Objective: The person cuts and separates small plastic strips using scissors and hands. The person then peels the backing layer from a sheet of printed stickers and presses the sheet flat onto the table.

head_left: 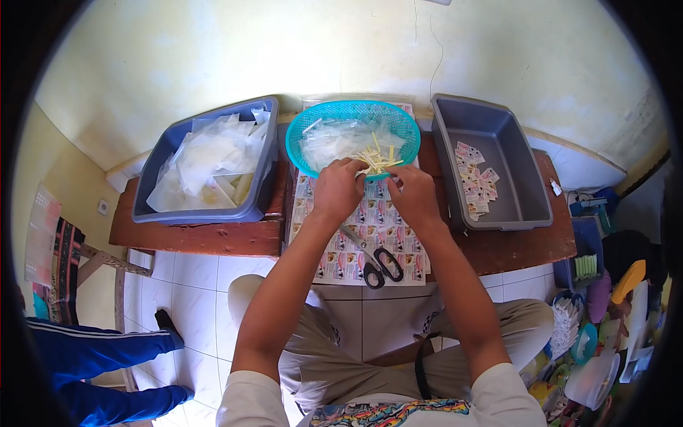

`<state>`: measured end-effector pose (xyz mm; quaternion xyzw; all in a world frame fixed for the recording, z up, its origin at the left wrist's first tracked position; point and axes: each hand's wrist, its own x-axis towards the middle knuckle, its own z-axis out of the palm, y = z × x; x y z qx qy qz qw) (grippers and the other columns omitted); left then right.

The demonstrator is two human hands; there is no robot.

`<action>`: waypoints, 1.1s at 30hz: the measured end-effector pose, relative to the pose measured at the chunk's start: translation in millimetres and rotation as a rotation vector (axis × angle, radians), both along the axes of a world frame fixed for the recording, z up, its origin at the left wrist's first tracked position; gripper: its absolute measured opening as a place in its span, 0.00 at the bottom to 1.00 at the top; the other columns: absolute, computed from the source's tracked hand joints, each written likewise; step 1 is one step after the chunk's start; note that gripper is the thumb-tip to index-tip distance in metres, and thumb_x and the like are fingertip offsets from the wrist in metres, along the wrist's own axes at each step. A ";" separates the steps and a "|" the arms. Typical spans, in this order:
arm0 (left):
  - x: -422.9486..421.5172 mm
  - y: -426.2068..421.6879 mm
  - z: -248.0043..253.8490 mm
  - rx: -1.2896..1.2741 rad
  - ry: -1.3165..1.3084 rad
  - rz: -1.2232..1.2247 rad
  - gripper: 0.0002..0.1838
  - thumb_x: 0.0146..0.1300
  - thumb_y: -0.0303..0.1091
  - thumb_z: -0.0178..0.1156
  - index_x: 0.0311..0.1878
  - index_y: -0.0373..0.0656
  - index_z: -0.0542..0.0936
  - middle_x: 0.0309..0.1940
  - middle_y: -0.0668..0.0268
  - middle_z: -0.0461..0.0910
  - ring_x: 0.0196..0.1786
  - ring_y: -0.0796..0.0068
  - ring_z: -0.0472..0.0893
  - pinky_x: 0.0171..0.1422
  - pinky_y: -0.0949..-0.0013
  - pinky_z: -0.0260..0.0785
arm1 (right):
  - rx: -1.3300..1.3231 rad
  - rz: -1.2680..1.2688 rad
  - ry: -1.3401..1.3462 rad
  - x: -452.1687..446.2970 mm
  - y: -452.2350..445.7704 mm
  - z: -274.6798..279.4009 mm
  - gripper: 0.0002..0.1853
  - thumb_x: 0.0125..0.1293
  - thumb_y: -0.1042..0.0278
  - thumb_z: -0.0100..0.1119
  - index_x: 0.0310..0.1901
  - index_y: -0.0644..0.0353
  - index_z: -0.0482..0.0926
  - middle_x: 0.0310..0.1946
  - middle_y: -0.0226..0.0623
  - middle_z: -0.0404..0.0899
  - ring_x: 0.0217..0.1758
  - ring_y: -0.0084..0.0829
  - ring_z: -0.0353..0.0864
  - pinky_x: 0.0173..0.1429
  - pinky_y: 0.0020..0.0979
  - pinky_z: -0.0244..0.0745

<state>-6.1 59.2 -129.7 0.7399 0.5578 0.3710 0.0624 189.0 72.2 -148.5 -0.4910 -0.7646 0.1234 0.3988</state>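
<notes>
A teal plastic basket [293, 146] holds clear plastic pieces [338, 142] and, near its front rim, a small heap of pale yellow strips [378, 158]. My left hand [343, 186] is at the front left of this rim, fingers curled together close to the strips; whatever they grip is hidden. On the other side of the strips, my right hand [414, 192] has its thumb and forefinger bent and a little apart, with nothing visible between them. Black-handled scissors [383, 267] lie below my hands on a sheet of printed labels [340, 257].
At the left, a grey tub [146, 186] is filled with translucent plastic bags. A second grey tub [523, 192] at the right contains cut printed labels [478, 181]. Both stand on a brown wooden bench [206, 238]. Another person's blue-trousered legs [107, 349] are at lower left.
</notes>
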 end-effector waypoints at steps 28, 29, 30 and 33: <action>116.6 -100.1 -87.0 -0.141 0.014 -0.496 0.15 0.63 0.22 0.68 0.53 0.41 0.89 0.52 0.58 0.87 0.60 0.53 0.83 0.67 0.54 0.77 | -0.322 -0.249 -0.060 120.4 -168.3 -57.0 0.21 0.58 0.75 0.77 0.54 0.63 0.90 0.43 0.49 0.86 0.47 0.50 0.88 0.55 0.46 0.84; 116.4 -100.9 -88.6 -0.135 0.031 -0.503 0.15 0.63 0.22 0.67 0.53 0.41 0.89 0.52 0.59 0.87 0.60 0.53 0.83 0.68 0.54 0.76 | -0.328 -0.245 -0.073 119.7 -168.2 -61.4 0.20 0.58 0.75 0.77 0.54 0.62 0.90 0.43 0.50 0.86 0.48 0.51 0.88 0.56 0.47 0.84; 116.5 -101.8 -88.9 -0.136 0.033 -0.504 0.15 0.63 0.22 0.67 0.53 0.41 0.89 0.52 0.59 0.87 0.60 0.53 0.83 0.68 0.54 0.76 | -0.329 -0.246 -0.070 118.6 -167.9 -64.1 0.20 0.58 0.75 0.77 0.54 0.62 0.90 0.43 0.50 0.86 0.48 0.51 0.88 0.56 0.47 0.84; 117.9 -103.8 -89.3 -0.118 0.016 -0.493 0.14 0.64 0.22 0.67 0.52 0.42 0.89 0.52 0.60 0.87 0.60 0.54 0.83 0.68 0.55 0.76 | -0.317 -0.273 -0.077 114.7 -167.0 -69.1 0.18 0.59 0.74 0.76 0.52 0.61 0.91 0.44 0.51 0.86 0.49 0.52 0.88 0.57 0.47 0.84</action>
